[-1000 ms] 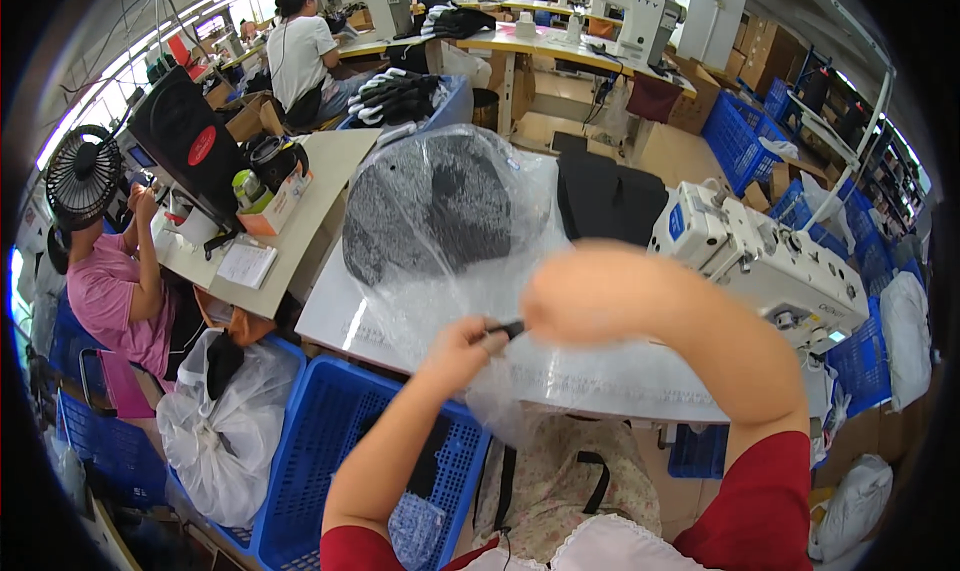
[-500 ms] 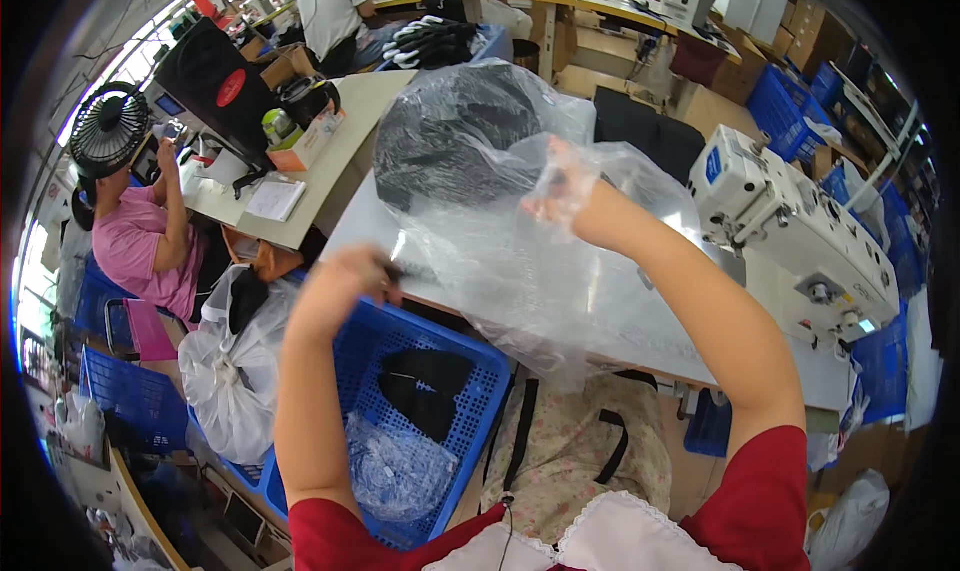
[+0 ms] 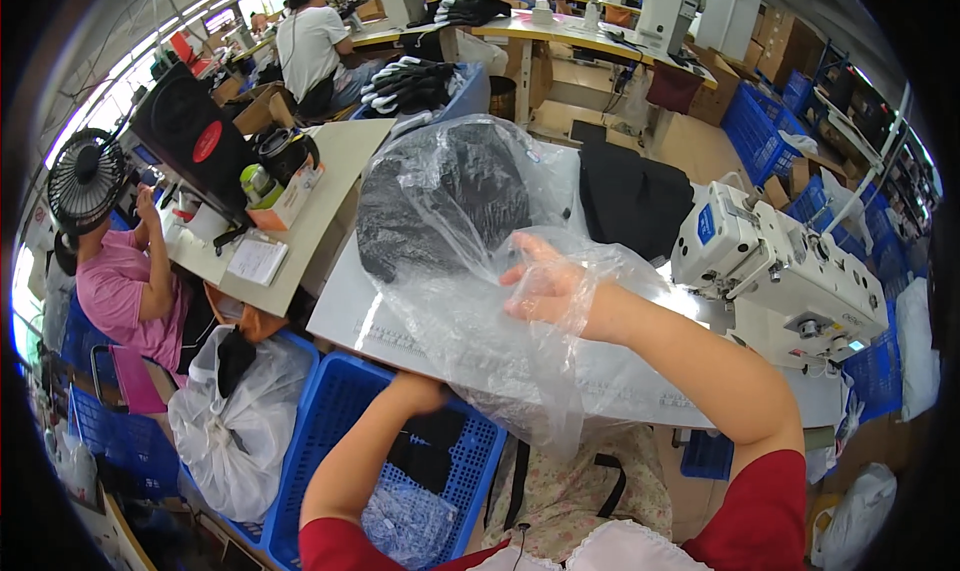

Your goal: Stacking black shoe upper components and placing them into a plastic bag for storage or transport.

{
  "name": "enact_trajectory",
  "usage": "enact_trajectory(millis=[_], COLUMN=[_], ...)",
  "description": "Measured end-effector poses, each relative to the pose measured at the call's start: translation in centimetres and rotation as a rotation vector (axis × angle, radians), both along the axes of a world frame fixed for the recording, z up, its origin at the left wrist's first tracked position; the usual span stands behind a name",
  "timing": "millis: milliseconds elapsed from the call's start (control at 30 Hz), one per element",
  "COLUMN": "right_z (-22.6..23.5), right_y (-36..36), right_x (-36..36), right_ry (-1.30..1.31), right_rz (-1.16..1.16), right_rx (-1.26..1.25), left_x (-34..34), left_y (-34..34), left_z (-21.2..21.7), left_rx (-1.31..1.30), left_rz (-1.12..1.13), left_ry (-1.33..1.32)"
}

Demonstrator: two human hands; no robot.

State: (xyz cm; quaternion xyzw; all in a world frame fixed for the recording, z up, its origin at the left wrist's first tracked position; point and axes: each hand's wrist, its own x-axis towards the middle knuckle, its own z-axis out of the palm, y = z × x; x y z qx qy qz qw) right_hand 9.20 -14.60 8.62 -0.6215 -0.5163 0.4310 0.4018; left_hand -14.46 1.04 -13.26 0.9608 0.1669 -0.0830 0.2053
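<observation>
While right hand [image 3: 545, 286] fills clear plastic bag [image 3: 470, 271], blue crate [image 3: 330, 421] holds dark cloth [image 3: 425, 451]

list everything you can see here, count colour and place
clear plastic bag: 1, transparent, over the table front
black fabric piece: 1, inside the bag
sewing machine: 1, white, table right
table: 1, pale grey, centre
blue crate: 1, below table, holds dark cloth
black garment: 1, table back
desk fan: 1, black, far left
person in pink: 1, seated left
left hand: at the bag's lower edge
right hand: inside the bag, fingers spread
</observation>
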Motion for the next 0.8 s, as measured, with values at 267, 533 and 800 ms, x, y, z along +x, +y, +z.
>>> enact_trajectory(millis=[267,533,800], right_z=[3.4,9.4,0.2], right_y=[4.9,6.0,10.4], right_x=[-3.6,-2.3,4.9], right_ry=[-0.183,-0.471,-1.58], right_rz=[0.108,0.083,-0.523], right_rx=[0.275,0.364,0.828], left_x=[-0.2,1.9,-2.8], left_y=[-5.6,-0.9,1.8], left_z=[19.5,23.9,28.2], left_rx=[-0.857,-1.376,-1.765], left_rz=[0.232,0.503,-0.121], left_ry=[-0.909,-1.243,-0.913])
